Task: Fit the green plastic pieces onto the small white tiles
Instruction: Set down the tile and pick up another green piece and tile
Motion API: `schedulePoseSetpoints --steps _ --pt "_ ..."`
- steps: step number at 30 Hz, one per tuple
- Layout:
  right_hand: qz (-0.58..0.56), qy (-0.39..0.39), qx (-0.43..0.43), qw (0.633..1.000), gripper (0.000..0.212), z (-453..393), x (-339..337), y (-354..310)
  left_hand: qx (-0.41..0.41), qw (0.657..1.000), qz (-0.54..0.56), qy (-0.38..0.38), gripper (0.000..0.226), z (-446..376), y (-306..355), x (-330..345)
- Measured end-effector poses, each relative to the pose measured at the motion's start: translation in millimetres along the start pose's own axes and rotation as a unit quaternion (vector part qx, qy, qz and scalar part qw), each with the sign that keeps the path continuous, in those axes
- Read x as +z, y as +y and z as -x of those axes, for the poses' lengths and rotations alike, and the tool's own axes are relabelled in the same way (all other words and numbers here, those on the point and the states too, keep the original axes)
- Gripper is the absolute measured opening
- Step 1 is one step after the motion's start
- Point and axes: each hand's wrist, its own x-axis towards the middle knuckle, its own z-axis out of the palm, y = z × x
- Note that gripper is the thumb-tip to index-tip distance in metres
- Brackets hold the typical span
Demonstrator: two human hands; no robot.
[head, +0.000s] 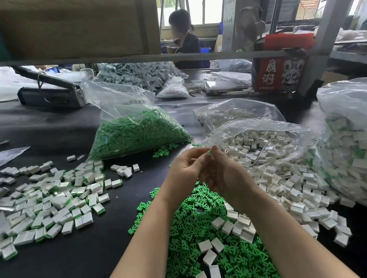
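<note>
My left hand (186,167) and my right hand (221,168) meet above the table, fingertips together. Between them they pinch a small green plastic piece (210,152); whether a white tile is held with it is hidden by the fingers. Under my forearms lies a heap of loose green pieces (199,226) with a few white tiles (217,222) scattered on it. Loose white tiles (277,181) spill from an open clear bag (256,141) on the right. On the left lies a spread of tiles with green fitted (51,206).
A clear bag of green pieces (137,131) stands at centre back. A large bag of assembled tiles (356,150) fills the right edge. Behind are more bags, a grey metal tool (50,93), a red box (279,73) and a seated person (183,36).
</note>
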Motion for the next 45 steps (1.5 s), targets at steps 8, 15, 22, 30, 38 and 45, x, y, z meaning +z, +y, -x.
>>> schedulePoseSetpoints --steps 8,15,22,30,38,45 --pt "0.008 -0.012 -0.018 1.0 0.053 -0.9 0.2 1.0 -0.007 0.998 -0.015 0.061 0.015 -2.8 5.7 0.5" --pt "0.022 -0.002 -0.021 1.0 0.053 0.8 1.5 -0.3 -0.057 0.995 0.043 0.07 0.016 -6.6 4.7 1.8" --pt "0.054 -0.01 -0.027 0.998 0.078 5.4 7.4 -4.0 -0.103 0.989 0.044 0.094 0.019 -7.8 9.1 6.5" --pt "0.069 0.038 -0.025 0.997 0.076 9.8 10.5 -7.9 -0.127 0.981 0.067 0.132 0.029 -9.5 6.7 18.4" --pt "0.054 0.059 -0.033 0.996 0.065 7.4 5.8 0.1 -0.139 0.97 0.124 0.156 0.027 -8.1 4.6 24.9" --pt "0.037 0.085 -0.041 0.995 0.059 5.8 9.4 2.0 -0.143 0.969 0.149 0.136 0.025 -7.2 4.4 23.1"
